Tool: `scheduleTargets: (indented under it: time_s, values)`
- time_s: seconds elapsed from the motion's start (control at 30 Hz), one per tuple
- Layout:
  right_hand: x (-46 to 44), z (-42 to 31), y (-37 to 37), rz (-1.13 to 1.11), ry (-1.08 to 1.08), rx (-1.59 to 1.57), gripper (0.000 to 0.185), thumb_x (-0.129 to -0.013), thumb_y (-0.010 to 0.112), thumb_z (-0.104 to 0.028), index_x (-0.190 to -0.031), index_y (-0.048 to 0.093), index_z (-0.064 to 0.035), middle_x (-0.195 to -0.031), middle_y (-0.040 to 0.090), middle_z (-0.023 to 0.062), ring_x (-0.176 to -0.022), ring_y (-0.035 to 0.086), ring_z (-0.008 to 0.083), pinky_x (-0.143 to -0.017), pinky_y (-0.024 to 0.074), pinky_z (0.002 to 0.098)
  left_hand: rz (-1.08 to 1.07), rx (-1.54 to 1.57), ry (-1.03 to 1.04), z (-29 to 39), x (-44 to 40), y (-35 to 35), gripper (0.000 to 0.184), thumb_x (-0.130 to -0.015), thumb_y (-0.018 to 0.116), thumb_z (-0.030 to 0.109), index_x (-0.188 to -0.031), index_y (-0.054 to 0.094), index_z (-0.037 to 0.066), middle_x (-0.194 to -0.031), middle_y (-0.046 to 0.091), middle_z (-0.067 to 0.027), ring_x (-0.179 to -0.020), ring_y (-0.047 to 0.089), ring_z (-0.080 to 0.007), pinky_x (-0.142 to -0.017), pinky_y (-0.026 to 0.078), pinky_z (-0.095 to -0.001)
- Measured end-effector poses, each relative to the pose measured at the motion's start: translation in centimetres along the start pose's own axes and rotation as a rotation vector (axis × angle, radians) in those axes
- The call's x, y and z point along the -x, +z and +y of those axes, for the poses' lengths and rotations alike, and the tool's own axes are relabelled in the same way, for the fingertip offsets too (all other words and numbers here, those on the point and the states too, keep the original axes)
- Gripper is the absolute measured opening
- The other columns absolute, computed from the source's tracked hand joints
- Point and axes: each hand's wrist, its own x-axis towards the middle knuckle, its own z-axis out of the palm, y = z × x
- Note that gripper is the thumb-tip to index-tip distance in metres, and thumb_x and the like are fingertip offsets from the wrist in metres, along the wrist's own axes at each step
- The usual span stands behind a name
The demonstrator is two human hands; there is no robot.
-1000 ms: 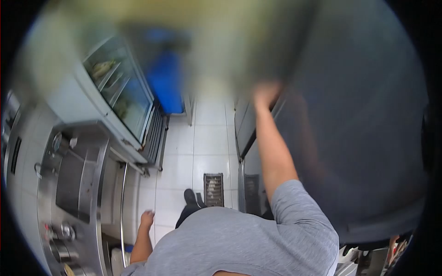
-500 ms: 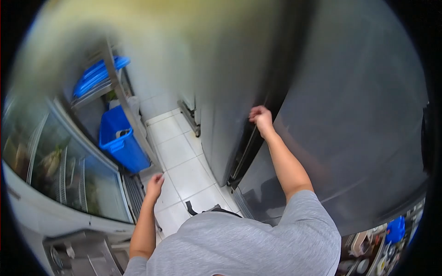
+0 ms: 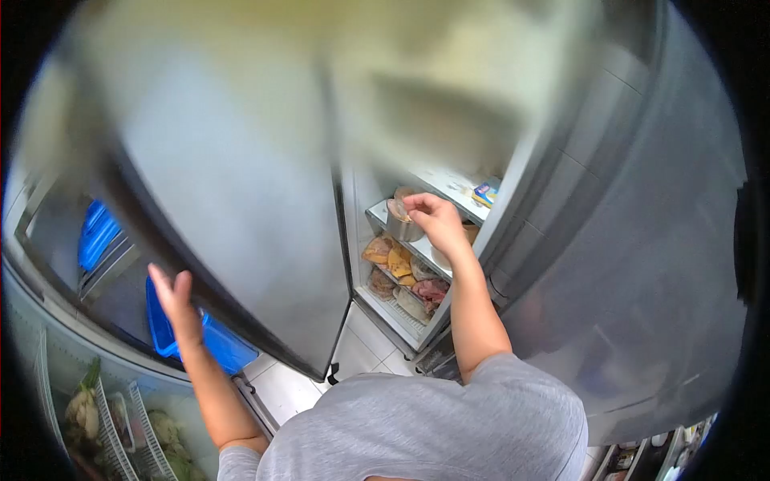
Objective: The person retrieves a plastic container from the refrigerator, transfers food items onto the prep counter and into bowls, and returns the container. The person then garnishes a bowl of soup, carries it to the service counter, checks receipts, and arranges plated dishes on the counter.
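My right hand (image 3: 439, 223) reaches into the open fridge, at a round metal container (image 3: 404, 228) on a shelf. Its fingers are pinched together at the rim; something pale and see-through shows by the fingertips, but I cannot make out what it is. My left hand (image 3: 175, 303) is beside the outer edge of the swung-open fridge door (image 3: 241, 192), fingers stretched and thumb apart, holding nothing. Whether it touches the door is unclear.
Bags of yellowish and pink food (image 3: 399, 260) fill the lower shelves. A blue bin (image 3: 228, 343) stands behind the door on the left. A glass-fronted cooler (image 3: 120, 401) with vegetables is at lower left. The upper area is blurred.
The fridge door has swung open to the left, showing the shelves. My right hand has gone from the door's edge into the fridge. My left hand has moved left and its fingers are spread.
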Motion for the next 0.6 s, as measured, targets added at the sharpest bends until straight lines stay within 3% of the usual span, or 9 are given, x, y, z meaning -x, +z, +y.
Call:
scheduleTargets:
  time_s: [0.07, 0.17, 0.2, 0.27, 0.3, 0.37, 0.43, 0.5, 0.6]
  values:
    - [-4.7, 2.7, 1.7, 0.072, 0.06, 0.229, 0.033, -0.076, 0.061, -0.012, -0.107, 0.063, -0.0032, -0.099, 0.065, 0.0143, -0.09, 0.062, 0.0238, -0.084, 0.0477, 0.0328, -0.037, 0.123, -0.026, -1.9, -2.4, -2.5, 0.085, -0.08, 0.065, 0.044, -0.141, 0.025, 0.001, -0.135, 0.04, -0.0117, -0.123, 0.039, -0.0244, -0.104, 0.028, -0.0359]
    - [-9.8, 4.9, 3.1, 0.162, -0.076, 0.449, 0.037, -0.073, 0.061, -0.011, -0.11, 0.061, -0.0053, -0.105, 0.061, 0.0172, -0.094, 0.06, 0.03, -0.085, 0.047, 0.0361, 0.006, 0.163, -0.017, -3.8, -3.8, -4.2, 0.078, -0.084, 0.059, 0.05, -0.137, 0.03, 0.001, -0.129, 0.044, -0.0088, -0.118, 0.043, -0.0217, -0.1, 0.032, -0.035]
    - [-10.7, 3.4, 3.0, 0.138, -0.005, 0.458, 0.041, -0.072, 0.06, -0.011, -0.113, 0.06, -0.0064, -0.11, 0.058, 0.0159, -0.1, 0.055, 0.0316, -0.09, 0.0438, 0.0386, 0.042, 0.135, -0.014, -4.4, -4.0, -5.1, 0.077, -0.086, 0.056, 0.052, -0.138, 0.03, 0.002, -0.13, 0.044, -0.0096, -0.119, 0.042, -0.022, -0.102, 0.031, -0.0353]
    - [-13.6, 3.0, 2.3, 0.304, -0.189, 0.584, 0.039, -0.073, 0.061, -0.012, -0.111, 0.06, -0.0065, -0.111, 0.058, 0.0153, -0.102, 0.054, 0.0314, -0.091, 0.0423, 0.0391, 0.17, 0.122, 0.002, -3.6, -4.2, -3.9, 0.065, -0.093, 0.049, 0.04, -0.138, 0.029, -0.002, -0.136, 0.039, -0.0132, -0.125, 0.038, -0.0237, -0.106, 0.026, -0.0374]
    - [-14.9, 2.8, 1.6, 0.456, -0.368, 0.695, 0.037, -0.073, 0.061, -0.013, -0.11, 0.061, -0.0067, -0.112, 0.058, 0.0146, -0.105, 0.053, 0.0313, -0.093, 0.0408, 0.0397, 0.347, -0.097, 0.146, -5.7, -4.3, -5.1, 0.057, -0.096, 0.045, 0.03, -0.137, 0.028, -0.005, -0.139, 0.036, -0.015, -0.127, 0.036, -0.0249, -0.107, 0.025, -0.0381]
    - [-17.4, 1.3, -0.7, 0.609, -0.355, 0.916, 0.033, -0.075, 0.062, -0.011, -0.108, 0.06, -0.0066, -0.111, 0.059, 0.0136, -0.108, 0.051, 0.0313, -0.096, 0.0382, 0.0409, 0.392, -0.282, 0.407, -1.5, -4.7, -0.8, 0.055, -0.094, 0.045, 0.024, -0.137, 0.028, -0.006, -0.139, 0.035, -0.0184, -0.129, 0.035, -0.0282, -0.108, 0.026, -0.0411]
    - [-18.4, 0.1, -3.1, 0.642, -0.344, 0.987, 0.032, -0.075, 0.062, -0.01, -0.106, 0.06, -0.0062, -0.111, 0.059, 0.0133, -0.107, 0.051, 0.0311, -0.095, 0.039, 0.0411, 0.361, -0.378, 0.529, -1.3, -4.5, -1.3, 0.05, -0.093, 0.045, 0.022, -0.136, 0.034, 0.0, -0.138, 0.036, -0.0181, -0.128, 0.036, -0.0319, -0.107, 0.028, -0.0466]
    - [-19.9, -2.9, -3.6, 0.685, -0.366, 1.067, 0.031, -0.075, 0.063, -0.009, -0.105, 0.06, -0.0057, -0.111, 0.059, 0.013, -0.107, 0.051, 0.0309, -0.094, 0.0398, 0.0414, 0.231, -0.301, 0.854, -1.7, -4.5, 0.5, 0.046, -0.091, 0.044, 0.022, -0.134, 0.04, 0.008, -0.133, 0.041, -0.0177, -0.122, 0.041, -0.0354, -0.103, 0.032, -0.0501]
    - [-22.1, -10.1, -1.6, 0.612, -0.765, 1.049, 0.033, -0.073, 0.065, -0.008, -0.105, 0.059, -0.0054, -0.109, 0.06, 0.0126, -0.105, 0.052, 0.0316, -0.09, 0.0416, 0.0418, -0.023, -0.051, 0.889, -4.3, -5.5, 3.3, 0.039, -0.088, 0.05, 0.03, -0.123, 0.047, 0.013, -0.117, 0.05, -0.0157, -0.106, 0.051, -0.0356, -0.091, 0.041, -0.0455]
